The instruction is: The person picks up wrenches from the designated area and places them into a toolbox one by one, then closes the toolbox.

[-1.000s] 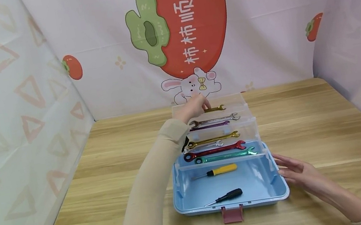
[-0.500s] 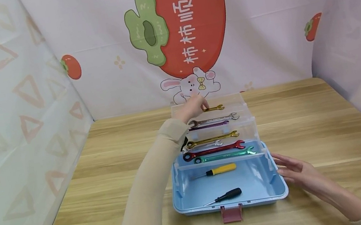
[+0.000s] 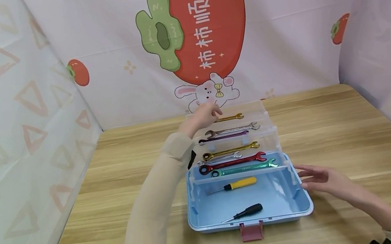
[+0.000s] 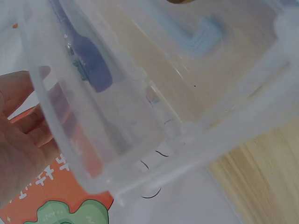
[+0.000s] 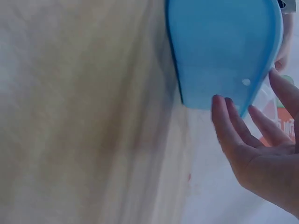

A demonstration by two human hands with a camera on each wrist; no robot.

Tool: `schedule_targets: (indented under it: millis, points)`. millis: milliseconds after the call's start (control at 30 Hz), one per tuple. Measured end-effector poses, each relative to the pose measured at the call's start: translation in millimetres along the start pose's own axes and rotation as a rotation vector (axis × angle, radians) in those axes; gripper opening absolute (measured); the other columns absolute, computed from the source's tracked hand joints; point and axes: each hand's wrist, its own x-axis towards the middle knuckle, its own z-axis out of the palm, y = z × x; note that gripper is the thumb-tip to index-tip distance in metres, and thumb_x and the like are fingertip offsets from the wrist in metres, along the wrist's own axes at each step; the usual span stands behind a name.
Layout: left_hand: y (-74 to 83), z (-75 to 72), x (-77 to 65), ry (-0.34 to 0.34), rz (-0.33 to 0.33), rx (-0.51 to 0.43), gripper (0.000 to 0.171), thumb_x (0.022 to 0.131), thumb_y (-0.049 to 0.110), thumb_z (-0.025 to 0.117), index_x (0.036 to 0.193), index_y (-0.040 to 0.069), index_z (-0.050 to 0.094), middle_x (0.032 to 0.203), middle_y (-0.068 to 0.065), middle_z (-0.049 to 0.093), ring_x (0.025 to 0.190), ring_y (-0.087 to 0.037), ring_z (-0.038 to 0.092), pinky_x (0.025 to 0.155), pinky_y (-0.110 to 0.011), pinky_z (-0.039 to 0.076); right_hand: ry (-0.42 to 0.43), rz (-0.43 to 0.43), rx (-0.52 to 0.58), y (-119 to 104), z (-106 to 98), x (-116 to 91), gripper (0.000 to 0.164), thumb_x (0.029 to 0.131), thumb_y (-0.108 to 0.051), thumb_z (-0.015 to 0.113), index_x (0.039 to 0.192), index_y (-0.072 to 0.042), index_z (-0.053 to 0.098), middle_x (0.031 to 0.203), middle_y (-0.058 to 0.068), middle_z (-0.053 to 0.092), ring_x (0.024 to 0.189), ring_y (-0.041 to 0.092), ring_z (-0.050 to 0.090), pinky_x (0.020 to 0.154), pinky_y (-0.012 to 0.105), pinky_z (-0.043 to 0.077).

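Note:
My left hand (image 3: pixel 202 116) is over the far tray (image 3: pixel 255 107) of clear plastic, fingers loosely bent at its left end. A gold wrench (image 3: pixel 231 117) lies in that tray, its left end hidden behind the fingers. In the left wrist view the fingers (image 4: pixel 35 130) lie along the outside of the tray wall, with nothing held. My right hand (image 3: pixel 325 180) is at the right side of the blue toolbox (image 3: pixel 196 221), fingertips at its rim. The right wrist view shows those fingers (image 5: pixel 224 121) spread and relaxed against the box end.
Lower clear trays hold a silver wrench (image 3: pixel 233 130), a purple wrench (image 3: pixel 223 137), a second gold wrench (image 3: pixel 231 150), a red wrench (image 3: pixel 231 163) and a green wrench (image 3: pixel 244 169). A yellow-handled screwdriver (image 3: pixel 242 183) and black-handled screwdriver (image 3: pixel 249 211) lie in the box bottom.
My left hand has drawn back slightly to the left from the far gold wrench, uncovering more of the purple wrench. The right hand stays at the box side, its fingers a little more bent.

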Motion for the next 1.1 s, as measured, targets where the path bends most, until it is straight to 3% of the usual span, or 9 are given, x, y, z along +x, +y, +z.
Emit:
schedule_targets:
  millis: [100, 300, 467, 633, 900, 1100]
  points:
    - [-2.0, -3.8, -6.5, 0.015, 0.002, -0.036, 0.024, 0.087, 0.005, 0.052, 0.108, 0.002, 0.062, 0.112, -0.010, 0.059, 0.087, -0.018, 0.056, 0.077, -0.026, 0.046, -0.039, -0.066, -0.067, -3.9, -6.8, 2.4, 0.056, 0.085, -0.023, 0.059, 0.132, -0.001, 0.038, 0.117, 0.025, 0.052, 0.097, 0.024, 0.058, 0.073, 0.024, 0.049]
    - [-7.4, -11.4, -23.7, 0.075, 0.034, -0.046, 0.027, 0.086, 0.004, 0.052, 0.112, 0.000, 0.059, 0.102, -0.012, 0.061, 0.083, -0.020, 0.055, 0.072, -0.027, 0.046, -0.073, -0.187, -0.155, -11.4, -17.0, 9.6, 0.046, 0.087, -0.018, 0.055, 0.126, 0.005, 0.044, 0.111, 0.025, 0.055, 0.089, 0.005, 0.058, 0.070, 0.022, 0.049]
    - [-13.7, -14.8, -41.7, 0.139, 0.039, -0.064, 0.029, 0.086, 0.005, 0.054, 0.115, -0.002, 0.056, 0.103, -0.016, 0.059, 0.089, -0.023, 0.054, 0.079, -0.030, 0.045, -0.020, -0.264, -0.271, -19.1, -21.8, 18.4, 0.040, 0.086, -0.013, 0.056, 0.119, 0.008, 0.049, 0.104, 0.024, 0.059, 0.085, 0.016, 0.061, 0.067, 0.023, 0.049]
    - [-22.8, -13.3, -62.1, 0.212, 0.038, -0.095, 0.032, 0.086, 0.006, 0.054, 0.117, -0.002, 0.053, 0.109, -0.018, 0.055, 0.095, -0.024, 0.052, 0.084, -0.033, 0.043, -0.003, -0.257, -0.322, -22.3, -28.5, 31.0, 0.039, 0.086, -0.011, 0.056, 0.118, 0.011, 0.049, 0.103, 0.027, 0.058, 0.084, 0.029, 0.061, 0.066, 0.031, 0.051]
    - [-40.8, -1.0, -91.8, 0.307, 0.006, -0.179, 0.033, 0.088, 0.009, 0.053, 0.120, 0.000, 0.051, 0.117, -0.016, 0.050, 0.102, -0.027, 0.050, 0.087, -0.038, 0.042, 0.022, -0.237, -0.357, -24.6, -39.8, 50.6, 0.040, 0.089, -0.012, 0.052, 0.119, 0.013, 0.046, 0.104, 0.030, 0.055, 0.085, 0.033, 0.059, 0.068, 0.039, 0.050]
    - [-57.2, 13.7, -106.4, 0.415, -0.023, -0.251, 0.035, 0.087, 0.006, 0.053, 0.120, -0.004, 0.049, 0.114, -0.021, 0.051, 0.100, -0.031, 0.051, 0.084, -0.041, 0.044, 0.050, -0.223, -0.335, -24.6, -41.9, 65.9, 0.042, 0.090, -0.015, 0.052, 0.120, 0.013, 0.045, 0.109, 0.031, 0.054, 0.091, 0.038, 0.058, 0.072, 0.042, 0.049]
